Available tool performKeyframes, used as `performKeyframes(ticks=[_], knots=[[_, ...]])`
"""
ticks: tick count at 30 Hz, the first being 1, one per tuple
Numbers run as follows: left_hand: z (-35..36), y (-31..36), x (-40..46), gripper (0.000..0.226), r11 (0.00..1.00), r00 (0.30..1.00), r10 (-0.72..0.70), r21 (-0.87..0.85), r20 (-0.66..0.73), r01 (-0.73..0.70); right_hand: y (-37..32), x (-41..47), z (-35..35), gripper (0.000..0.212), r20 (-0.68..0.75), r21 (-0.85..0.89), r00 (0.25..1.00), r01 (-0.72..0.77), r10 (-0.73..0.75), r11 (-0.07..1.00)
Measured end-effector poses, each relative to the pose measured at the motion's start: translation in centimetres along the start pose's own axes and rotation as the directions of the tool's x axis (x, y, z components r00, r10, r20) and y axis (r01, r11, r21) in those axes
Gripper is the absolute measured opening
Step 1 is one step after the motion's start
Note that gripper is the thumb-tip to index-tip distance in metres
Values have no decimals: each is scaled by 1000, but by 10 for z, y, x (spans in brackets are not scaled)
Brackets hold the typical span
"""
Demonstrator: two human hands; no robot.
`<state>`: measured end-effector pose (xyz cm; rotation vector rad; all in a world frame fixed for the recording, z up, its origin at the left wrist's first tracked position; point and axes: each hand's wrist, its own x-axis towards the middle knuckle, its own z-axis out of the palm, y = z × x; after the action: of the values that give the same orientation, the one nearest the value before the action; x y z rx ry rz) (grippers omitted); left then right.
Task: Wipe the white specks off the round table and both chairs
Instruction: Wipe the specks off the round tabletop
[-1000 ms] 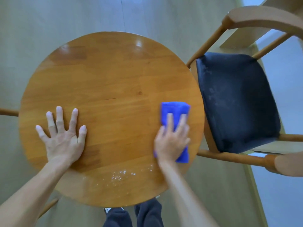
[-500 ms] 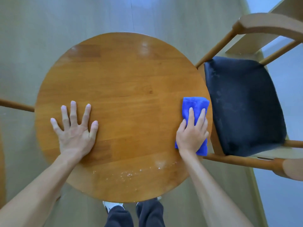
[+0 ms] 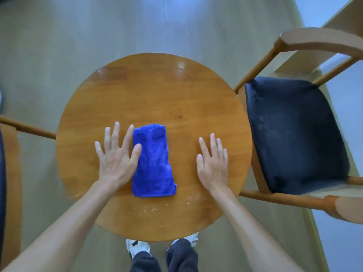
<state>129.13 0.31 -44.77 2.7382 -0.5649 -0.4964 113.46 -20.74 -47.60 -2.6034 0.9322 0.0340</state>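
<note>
A folded blue cloth (image 3: 153,163) lies in the middle of the round wooden table (image 3: 157,91). My left hand (image 3: 115,156) rests flat on the tabletop with fingers spread, its thumb touching the cloth's left edge. To the right of the cloth, my right hand (image 3: 213,163) lies flat on the wood, apart from the cloth. White specks (image 3: 169,206) are scattered on the table's near edge. A wooden chair with a dark blue seat (image 3: 294,132) stands to the right, faint pale marks on its cushion. A second chair (image 3: 11,173) shows only at the left edge.
Pale wood floor (image 3: 78,36) surrounds the table. My feet in white shoes (image 3: 137,247) stand just under the near rim. The right chair's curved backrest (image 3: 324,40) and armrest (image 3: 347,209) reach close to the table's right side.
The cloth has gone from the table's right edge to its middle. My right hand has let go of it and lies flat beside it. My left hand now touches the cloth.
</note>
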Motion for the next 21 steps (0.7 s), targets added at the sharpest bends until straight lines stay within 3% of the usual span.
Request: performKeyframes(ticks=[3,8,14,17,19,21], knots=[[26,37,-4,70,997,996,83,5,-14,-83,50,18,-5,60,26,-168,1000,20,-16,986],[67,76,-5,73,997,991,30,79,-131,-20,68,20,7,55,-40,-233,993,97,-109,968],[105,148,-36,69,918,918,380,164,-108,-361,72,22,6,48,-122,-182,982,121,-145,976],[90,95,-19,59,898,886,438,125,-149,-423,70,20,5,49,-112,-174,982,133,-154,976],[62,22,-4,56,949,920,313,101,-237,-297,70,20,3,50,-103,-167,984,129,-148,977],[26,-52,2,57,996,946,88,55,-311,-75,67,20,3,50,-110,-170,983,124,-144,978]])
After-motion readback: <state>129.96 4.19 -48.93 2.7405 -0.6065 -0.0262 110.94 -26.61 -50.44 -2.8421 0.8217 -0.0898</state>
